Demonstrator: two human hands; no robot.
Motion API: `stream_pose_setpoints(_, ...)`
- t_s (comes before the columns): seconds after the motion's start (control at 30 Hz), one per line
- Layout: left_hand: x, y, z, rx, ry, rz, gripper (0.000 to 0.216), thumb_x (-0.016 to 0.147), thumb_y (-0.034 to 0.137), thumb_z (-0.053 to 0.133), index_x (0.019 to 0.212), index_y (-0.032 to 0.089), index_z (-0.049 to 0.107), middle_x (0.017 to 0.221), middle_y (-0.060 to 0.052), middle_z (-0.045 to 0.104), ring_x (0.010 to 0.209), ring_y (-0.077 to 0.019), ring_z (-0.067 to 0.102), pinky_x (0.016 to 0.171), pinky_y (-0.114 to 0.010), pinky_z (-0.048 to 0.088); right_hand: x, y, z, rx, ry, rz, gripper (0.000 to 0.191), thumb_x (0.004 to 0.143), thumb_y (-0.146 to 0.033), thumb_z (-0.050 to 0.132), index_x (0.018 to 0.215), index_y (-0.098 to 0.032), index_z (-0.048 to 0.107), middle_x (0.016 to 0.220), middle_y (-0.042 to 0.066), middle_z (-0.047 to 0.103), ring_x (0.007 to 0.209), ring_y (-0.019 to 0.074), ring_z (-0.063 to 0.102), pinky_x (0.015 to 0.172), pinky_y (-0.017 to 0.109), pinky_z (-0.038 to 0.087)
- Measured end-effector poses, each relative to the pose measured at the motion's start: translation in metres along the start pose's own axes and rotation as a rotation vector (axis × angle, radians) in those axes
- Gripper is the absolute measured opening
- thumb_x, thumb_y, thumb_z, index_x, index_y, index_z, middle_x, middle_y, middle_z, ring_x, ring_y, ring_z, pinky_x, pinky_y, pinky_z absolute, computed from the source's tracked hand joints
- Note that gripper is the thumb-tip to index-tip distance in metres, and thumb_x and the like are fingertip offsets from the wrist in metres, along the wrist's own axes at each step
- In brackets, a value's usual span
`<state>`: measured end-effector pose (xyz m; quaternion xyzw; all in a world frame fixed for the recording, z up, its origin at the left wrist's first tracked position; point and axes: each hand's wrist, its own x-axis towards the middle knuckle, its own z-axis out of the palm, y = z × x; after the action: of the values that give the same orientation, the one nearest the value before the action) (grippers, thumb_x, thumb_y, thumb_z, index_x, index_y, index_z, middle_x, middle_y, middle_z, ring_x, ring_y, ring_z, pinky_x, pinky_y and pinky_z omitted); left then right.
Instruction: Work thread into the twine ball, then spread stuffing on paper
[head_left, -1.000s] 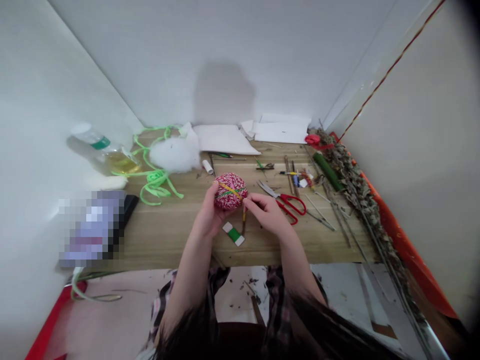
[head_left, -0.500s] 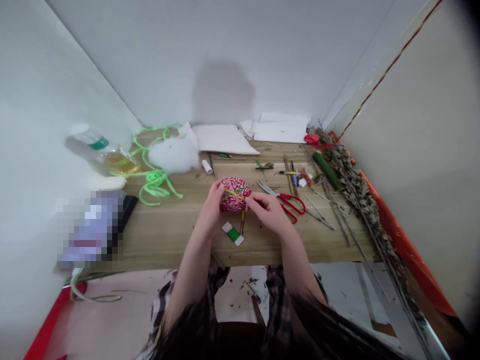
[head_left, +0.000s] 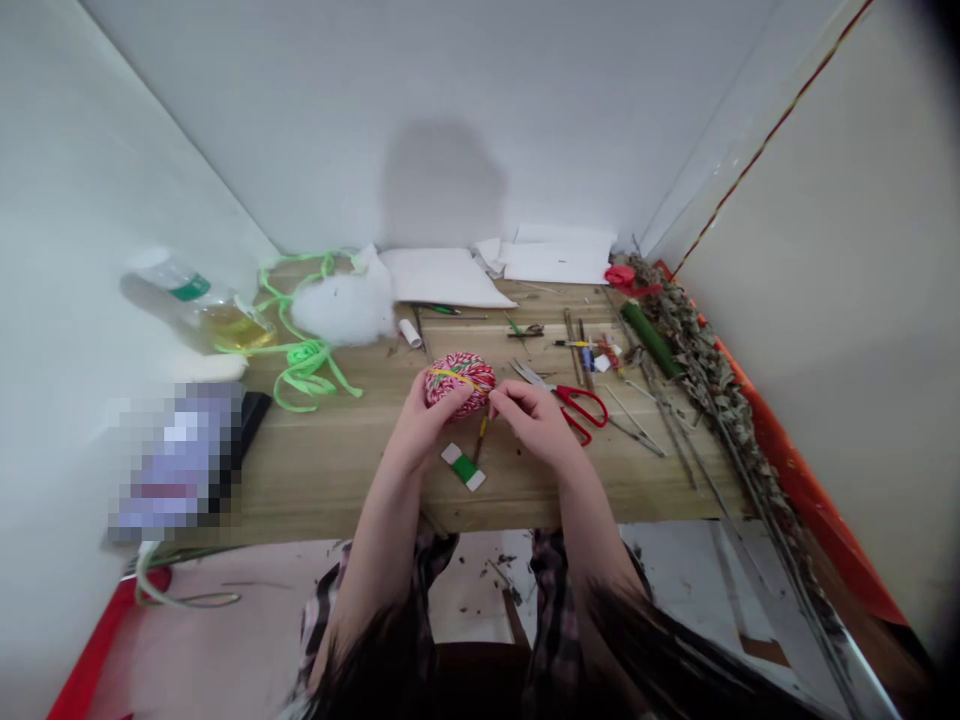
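Note:
My left hand (head_left: 426, 425) cups a red, white and green wound ball (head_left: 461, 380) from its left side, fingers curled around it. A yellow strand (head_left: 459, 377) crosses the ball's top. My right hand (head_left: 534, 420) pinches the end of that strand at the ball's right edge. A thin brown stick (head_left: 480, 438) hangs below the ball, between my two hands. A small green and white roll (head_left: 463, 467) lies on the wooden table (head_left: 337, 470) just beneath my hands.
Red-handled scissors (head_left: 570, 398) lie right of my right hand. Green cord (head_left: 304, 360), white stuffing (head_left: 343, 310) and a plastic bottle (head_left: 202, 310) sit at the back left. White paper sheets (head_left: 450, 275) lie at the back. Dried stems (head_left: 705, 380) and a green stick (head_left: 651, 338) run along the right edge.
The ball has turned slightly in my left hand and the yellow strand now lies flatter across its top. Both hands stay close together at the ball.

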<state>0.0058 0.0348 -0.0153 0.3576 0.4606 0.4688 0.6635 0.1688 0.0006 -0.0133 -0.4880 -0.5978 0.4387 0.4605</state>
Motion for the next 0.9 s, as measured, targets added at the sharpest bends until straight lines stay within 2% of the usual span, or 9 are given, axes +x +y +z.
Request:
stream_pose_setpoints(0.3,-0.0033,0.0043,0.0027,-0.074,0.005,-0.053,0.064,0.064,0.043,0.084,0.117,0.024,0.054,0.117,-0.006,0.068,0.094,-0.0226,0.069,0.077,-0.037,0.059,0.0004,-0.0020,-0.0001,0.006,-0.018,0.028,0.035,0.092,-0.043,0.053,0.066,-0.020,0.055,0.060,-0.003,0.046,0.062,0.0132,0.044,0.059,0.026,0.034)
stream_pose_setpoints(0.57,-0.0018,0.0007,0.0017,0.306,0.028,0.100,0.060,0.061,0.047,0.084,0.107,0.013,0.065,0.110,-0.011,0.071,0.104,-0.0263,0.064,0.092,-0.035,0.050,-0.0005,-0.0051,-0.0014,0.077,-0.018,0.039,0.038,0.091,-0.048,0.056,0.064,-0.021,0.053,0.058,-0.003,0.046,0.060,0.0129,0.044,0.057,0.026,0.035)
stream_pose_setpoints(0.7,-0.0021,0.0017,0.0047,0.152,0.029,0.067,0.063,0.063,0.044,0.082,0.117,0.018,0.063,0.111,-0.007,0.071,0.101,-0.0229,0.065,0.087,-0.032,0.051,0.0000,-0.0070,-0.0005,0.096,-0.018,0.036,0.039,0.090,-0.050,0.056,0.065,-0.021,0.054,0.059,-0.002,0.047,0.061,0.0129,0.045,0.057,0.026,0.035)
stream_pose_setpoints(0.9,-0.0024,0.0023,0.0079,-0.058,0.029,-0.049,0.050,0.067,0.046,0.078,0.107,0.019,0.063,0.101,-0.004,0.071,0.091,-0.0182,0.065,0.077,-0.027,0.052,0.0001,-0.0049,0.0000,0.076,-0.018,0.030,0.037,0.091,-0.049,0.055,0.066,-0.020,0.055,0.061,-0.003,0.047,0.060,0.0126,0.045,0.057,0.026,0.034)
